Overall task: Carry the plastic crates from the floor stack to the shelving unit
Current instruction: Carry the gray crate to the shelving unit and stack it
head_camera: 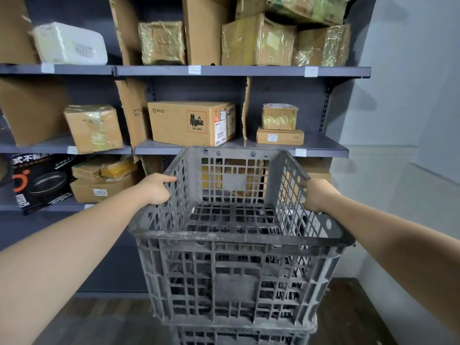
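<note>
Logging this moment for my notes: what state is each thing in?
Top crate: empty, upright, gripped at both side walls.
Crate below: under the top one, mostly out of view.
Left hand: grips the left wall.
Right hand: grips the right wall.
PICO box: closed, on the middle shelf.

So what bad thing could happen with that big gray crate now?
The top crate is held only at its side rims by the left hand and right hand, so it might tip or slip. Its far edge is near the shelf edge and could bump it. It may also catch on the crate below.
</note>
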